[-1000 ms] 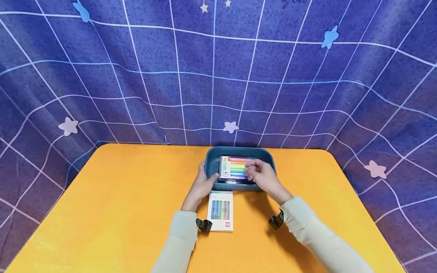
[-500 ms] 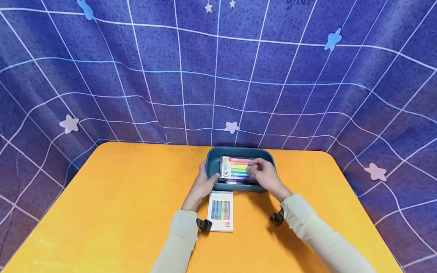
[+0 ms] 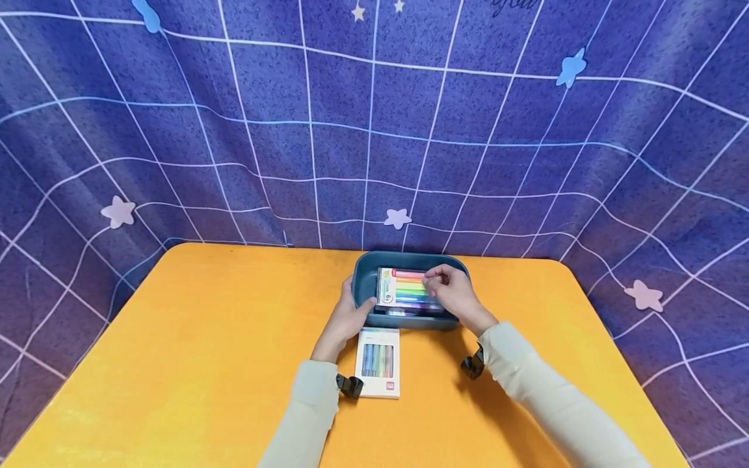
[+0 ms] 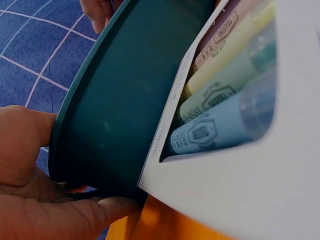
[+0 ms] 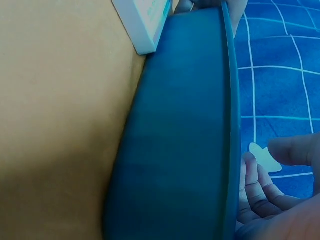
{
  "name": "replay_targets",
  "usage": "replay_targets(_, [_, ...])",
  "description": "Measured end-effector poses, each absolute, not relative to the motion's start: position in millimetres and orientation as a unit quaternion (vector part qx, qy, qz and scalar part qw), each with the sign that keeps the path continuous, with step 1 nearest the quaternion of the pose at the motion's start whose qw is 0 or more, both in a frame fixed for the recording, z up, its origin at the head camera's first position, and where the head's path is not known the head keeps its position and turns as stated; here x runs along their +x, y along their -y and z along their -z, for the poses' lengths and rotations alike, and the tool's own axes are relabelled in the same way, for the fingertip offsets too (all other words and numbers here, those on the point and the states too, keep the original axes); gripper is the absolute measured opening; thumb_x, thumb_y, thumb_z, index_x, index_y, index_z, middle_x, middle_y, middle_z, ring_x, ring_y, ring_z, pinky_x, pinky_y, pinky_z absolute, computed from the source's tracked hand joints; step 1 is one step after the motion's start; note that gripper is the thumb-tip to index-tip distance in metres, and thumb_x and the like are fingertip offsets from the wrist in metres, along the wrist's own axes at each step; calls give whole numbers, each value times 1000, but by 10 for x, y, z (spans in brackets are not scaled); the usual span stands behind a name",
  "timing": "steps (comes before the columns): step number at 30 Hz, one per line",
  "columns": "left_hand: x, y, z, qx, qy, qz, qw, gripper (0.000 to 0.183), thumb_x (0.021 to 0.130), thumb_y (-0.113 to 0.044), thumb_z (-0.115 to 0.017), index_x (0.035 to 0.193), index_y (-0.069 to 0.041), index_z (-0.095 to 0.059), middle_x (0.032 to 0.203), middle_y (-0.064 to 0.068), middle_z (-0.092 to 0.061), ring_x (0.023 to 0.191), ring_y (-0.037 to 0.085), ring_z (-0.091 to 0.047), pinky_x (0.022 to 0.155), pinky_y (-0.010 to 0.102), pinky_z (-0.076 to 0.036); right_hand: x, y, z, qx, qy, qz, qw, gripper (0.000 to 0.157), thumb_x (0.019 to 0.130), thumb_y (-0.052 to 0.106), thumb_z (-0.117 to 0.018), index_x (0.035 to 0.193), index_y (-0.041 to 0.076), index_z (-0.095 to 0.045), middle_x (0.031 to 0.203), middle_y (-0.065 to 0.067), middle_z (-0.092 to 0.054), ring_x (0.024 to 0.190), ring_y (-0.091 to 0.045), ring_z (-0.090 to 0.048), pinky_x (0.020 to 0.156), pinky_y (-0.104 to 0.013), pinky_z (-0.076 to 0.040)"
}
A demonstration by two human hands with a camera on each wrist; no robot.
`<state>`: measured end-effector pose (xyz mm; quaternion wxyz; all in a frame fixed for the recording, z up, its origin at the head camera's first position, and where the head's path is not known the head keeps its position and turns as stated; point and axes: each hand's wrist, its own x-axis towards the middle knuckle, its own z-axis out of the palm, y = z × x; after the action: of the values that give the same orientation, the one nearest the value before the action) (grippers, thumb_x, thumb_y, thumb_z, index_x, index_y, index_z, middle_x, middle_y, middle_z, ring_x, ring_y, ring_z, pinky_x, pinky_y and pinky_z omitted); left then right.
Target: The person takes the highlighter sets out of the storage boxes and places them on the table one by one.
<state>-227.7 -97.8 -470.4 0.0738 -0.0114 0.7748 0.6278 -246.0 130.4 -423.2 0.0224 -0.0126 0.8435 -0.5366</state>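
Note:
A dark teal plastic bin [image 3: 404, 321] stands near the back edge of the table. My left hand [image 3: 345, 320] grips its left end, thumb at the front corner; the left wrist view shows the fingers at the rim. Inside the bin lies a clear pack of rainbow-coloured pens [image 3: 402, 290], its white label on the left. Over the pack's right end is my right hand [image 3: 455, 296], fingers bent and hiding that end. In the right wrist view its thumb and fingers are apart with nothing between them. In front of the bin lies a white windowed box of pastel highlighters [image 3: 379, 385].
The yellow table [image 3: 234, 351] runs out on both sides of the bin. Just behind its back edge hangs a blue grid-patterned curtain [image 3: 263, 143] with stars. A black wrist camera [image 3: 351, 387] overlaps the white box's lower left edge in the head view.
My right hand has shifted slightly to the right over the pack, uncovering a little more of the pens. The left hand, bin and white box stay in place.

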Motion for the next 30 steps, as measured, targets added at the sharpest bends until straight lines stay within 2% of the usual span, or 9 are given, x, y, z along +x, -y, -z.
replay_targets(9, [-2281, 991, 4712, -9, -775, -627, 76, 72, 104, -16, -53, 161, -21, -10, 163, 20, -32, 150, 40, -33, 122, 64, -24, -2555, -1313, 4229, -1, -837, 548, 10, 18, 96, 8, -58, 109, -5, -63, 97, -19, -70, 78, -24, -63, 71, -25, -53])
replay_targets(16, [-2308, 989, 4717, -11, -777, -625, 75, 72, 104, -18, -54, 161, -21, -10, 162, 18, -34, 150, 38, -34, 123, 63, -24, -2646, -1351, 4250, 17, -834, 551, 17, 18, 98, 9, -56, 110, -3, -61, 103, -17, -72, 78, -20, -64, 76, -27, -55])
replay_targets(19, [-2315, 982, 4713, -9, -778, -624, 74, 73, 104, -18, -54, 161, -22, -10, 162, 18, -34, 149, 39, -34, 122, 63, -25, -2679, -1371, 4262, 17, -841, 540, 16, 20, 97, 10, -56, 111, -3, -61, 102, -13, -71, 76, -19, -64, 76, -26, -55])
replay_targets(26, [-2306, 972, 4711, -13, -779, -623, 72, 72, 104, -17, -54, 161, -21, -10, 162, 18, -35, 150, 38, -34, 122, 62, -24, -2725, -1410, 4305, 29, -864, 502, 13, 22, 97, 17, -60, 112, 1, -64, 84, -1, -66, 74, -19, -64, 72, -23, -48])
replay_targets(30, [-2295, 975, 4701, -19, -781, -620, 73, 73, 104, -19, -55, 161, -22, -11, 163, 17, -34, 150, 38, -34, 122, 63, -24, -2745, -1412, 4318, 33, -866, 499, 16, 23, 97, 19, -61, 111, 2, -64, 82, -1, -65, 75, -20, -64, 73, -24, -48])
